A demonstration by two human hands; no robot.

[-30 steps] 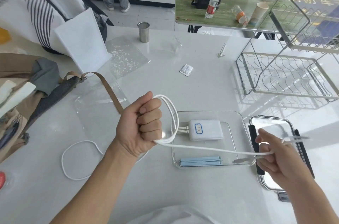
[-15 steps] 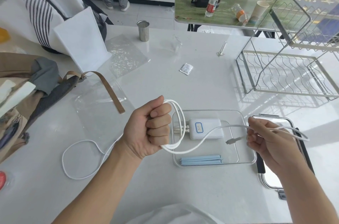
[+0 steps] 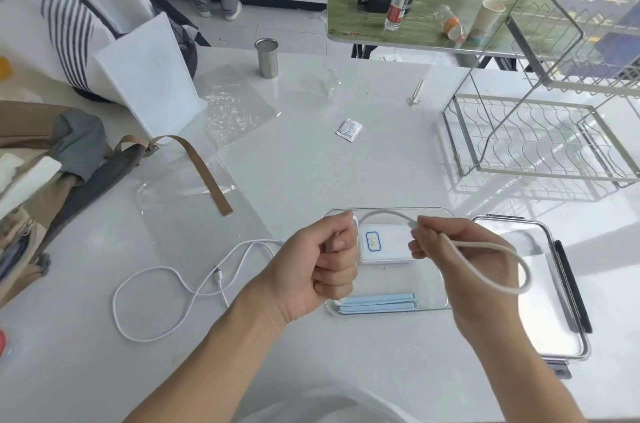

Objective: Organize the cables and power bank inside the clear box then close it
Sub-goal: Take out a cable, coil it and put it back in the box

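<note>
The clear box (image 3: 429, 304) lies open on the white table in front of me, with a white power bank (image 3: 388, 244) and flat blue strips (image 3: 379, 303) inside. Over its left edge, my left hand (image 3: 320, 266) is fisted round a coiled white cable (image 3: 381, 213). My right hand (image 3: 446, 249) pinches the same cable near its plug above the power bank, and a loop of it (image 3: 502, 270) hangs out to the right. A second white cable (image 3: 166, 287) lies loose on the table to the left. The box's clear lid (image 3: 550, 284) with black latches lies to the right.
A brown bag with a strap (image 3: 204, 169) and clear plastic sheets (image 3: 194, 211) lie at the left. A metal cup (image 3: 267, 57) and a small white packet (image 3: 349, 130) stand farther back. A wire dish rack (image 3: 540, 131) fills the right rear.
My right hand has come left and up to meet my left hand over the box, so the stretched cable now bends into a loop. My left hand has shifted right, over the box's edge.
</note>
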